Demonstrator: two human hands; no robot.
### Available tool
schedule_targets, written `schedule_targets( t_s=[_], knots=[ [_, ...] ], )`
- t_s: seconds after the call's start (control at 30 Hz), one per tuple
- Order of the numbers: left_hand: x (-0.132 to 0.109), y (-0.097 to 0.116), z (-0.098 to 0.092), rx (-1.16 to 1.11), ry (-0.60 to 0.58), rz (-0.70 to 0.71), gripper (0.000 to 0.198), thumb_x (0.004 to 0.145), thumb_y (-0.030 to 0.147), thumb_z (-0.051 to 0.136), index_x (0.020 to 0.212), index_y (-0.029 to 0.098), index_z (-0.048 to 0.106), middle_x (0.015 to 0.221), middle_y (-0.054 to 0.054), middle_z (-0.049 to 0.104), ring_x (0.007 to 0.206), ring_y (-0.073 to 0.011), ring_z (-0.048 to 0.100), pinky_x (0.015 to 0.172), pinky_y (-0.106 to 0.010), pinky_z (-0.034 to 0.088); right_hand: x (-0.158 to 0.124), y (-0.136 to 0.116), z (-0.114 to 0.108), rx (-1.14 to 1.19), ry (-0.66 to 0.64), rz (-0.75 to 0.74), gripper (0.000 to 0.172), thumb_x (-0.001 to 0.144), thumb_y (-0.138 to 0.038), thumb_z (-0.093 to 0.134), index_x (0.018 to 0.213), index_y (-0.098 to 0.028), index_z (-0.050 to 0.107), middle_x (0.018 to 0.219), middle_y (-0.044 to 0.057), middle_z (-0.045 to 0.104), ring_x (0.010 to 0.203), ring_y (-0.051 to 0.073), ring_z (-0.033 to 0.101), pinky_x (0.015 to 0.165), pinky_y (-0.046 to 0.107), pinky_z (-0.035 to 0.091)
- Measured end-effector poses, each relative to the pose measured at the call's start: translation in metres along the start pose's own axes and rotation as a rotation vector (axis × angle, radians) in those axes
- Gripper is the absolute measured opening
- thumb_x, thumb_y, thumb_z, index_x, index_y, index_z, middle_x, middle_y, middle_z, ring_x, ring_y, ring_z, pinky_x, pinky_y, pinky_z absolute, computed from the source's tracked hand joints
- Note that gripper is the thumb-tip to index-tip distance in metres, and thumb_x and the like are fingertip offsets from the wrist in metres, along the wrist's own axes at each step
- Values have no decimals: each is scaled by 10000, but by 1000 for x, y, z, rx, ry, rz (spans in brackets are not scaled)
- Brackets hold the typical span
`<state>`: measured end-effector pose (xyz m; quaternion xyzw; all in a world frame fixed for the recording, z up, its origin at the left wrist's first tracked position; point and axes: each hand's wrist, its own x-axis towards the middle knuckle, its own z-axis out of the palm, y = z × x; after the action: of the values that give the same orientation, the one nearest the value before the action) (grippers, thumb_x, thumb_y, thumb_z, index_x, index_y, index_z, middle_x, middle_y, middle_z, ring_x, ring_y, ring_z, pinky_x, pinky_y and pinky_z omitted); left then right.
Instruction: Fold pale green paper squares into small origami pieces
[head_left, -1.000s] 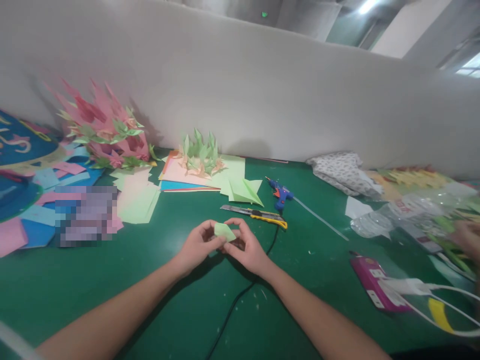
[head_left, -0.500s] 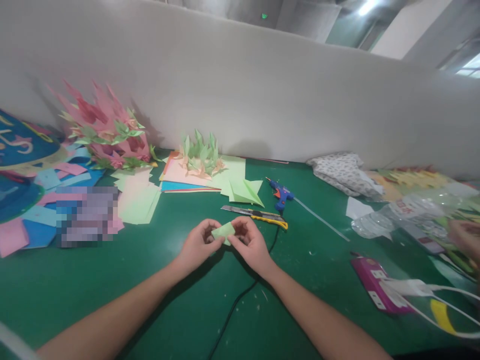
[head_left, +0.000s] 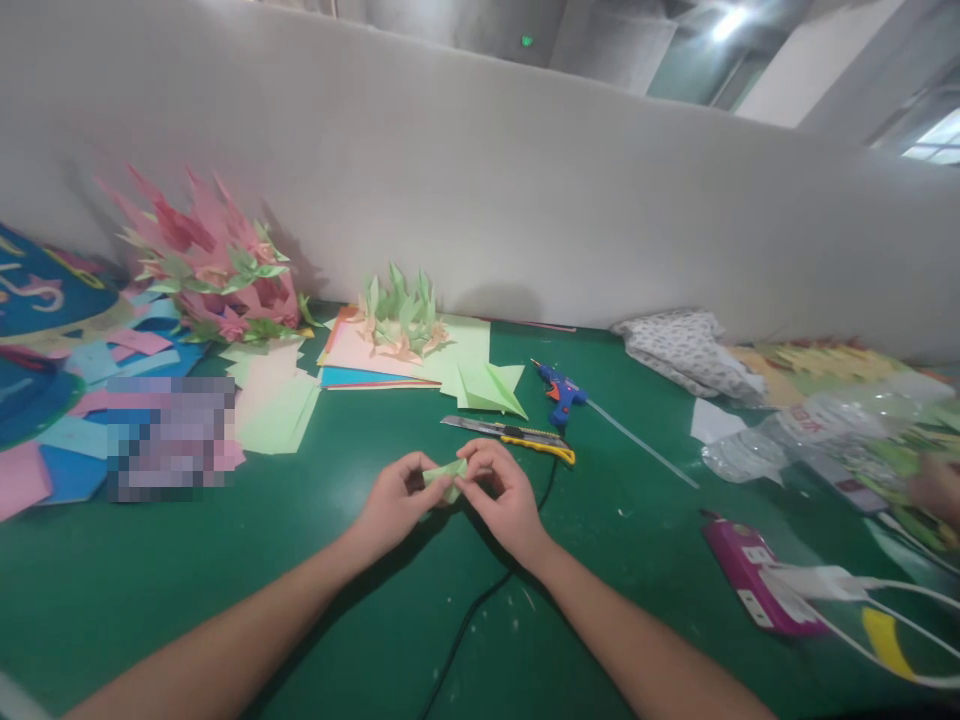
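A small piece of light green paper [head_left: 445,480], partly folded, is pinched between my two hands above the green table [head_left: 360,620]. My left hand [head_left: 401,500] grips its left side with thumb and fingers. On the right side, my right hand [head_left: 501,495] closes thumb and fingertips on the paper's edge. Just beyond my fingers lies a yellow utility knife [head_left: 517,434] with its blade out to the left. Behind it rest a blue glue gun [head_left: 561,390] with a long glue stick and a folded green sheet [head_left: 487,388].
Paper crowns, one pink [head_left: 225,255] and one green [head_left: 405,310], stand at the back left. Cut paper [head_left: 281,405] lies left. To the right are a plastic bottle [head_left: 795,435], a purple power strip [head_left: 742,570] with cables, and another person's hand [head_left: 937,485]. A black cord [head_left: 469,615] runs below my hands.
The green paper has gone from a flat face toward me to a more folded, narrower shape. My right fingers have shifted slightly along its edge. The other person's hand has moved.
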<state>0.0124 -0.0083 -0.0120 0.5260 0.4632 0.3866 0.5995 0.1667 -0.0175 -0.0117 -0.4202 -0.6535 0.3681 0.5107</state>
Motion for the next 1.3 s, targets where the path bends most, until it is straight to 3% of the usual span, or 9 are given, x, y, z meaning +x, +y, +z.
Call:
schedule_targets(
  t_s=[0.17,0.47,0.67,0.87,1.3],
  knots=[
    [0,2,0,33,12,-39,230,699,351,591,687,162,461,555,54,510,514,-102,543,529,-216,425,0,-3,-1,-87,3,-27,88,740,-133,574,679,-195,589,948,48,546,898,171,553,777,307,465],
    [-1,6,-1,-61,15,-31,221,683,338,606,668,157,480,601,57,493,518,-84,519,556,-239,478,0,-3,-2,-90,-31,-17,109,746,-150,595,770,-227,668,969,44,602,919,173,570,834,331,452],
    [-1,9,-1,-110,23,-78,266,664,383,632,682,134,540,623,30,520,558,-97,531,585,-242,483,0,3,-3,-100,-20,43,86,738,-203,622,766,-241,694,880,41,626,834,174,588,741,312,489],
    [-1,11,-1,-174,37,-85,271,683,394,622,713,129,574,687,3,556,629,-107,524,610,-242,478,0,3,-5,-163,-37,20,150,782,-227,579,860,-262,702,823,25,624,790,161,580,740,299,460],
    [0,11,-4,56,53,0,259,654,370,642,751,143,565,585,39,523,532,-91,470,505,-195,374,0,3,-5,-9,-111,106,146,803,-235,540,872,-222,669,891,33,553,849,151,553,753,276,456]
  ],
)
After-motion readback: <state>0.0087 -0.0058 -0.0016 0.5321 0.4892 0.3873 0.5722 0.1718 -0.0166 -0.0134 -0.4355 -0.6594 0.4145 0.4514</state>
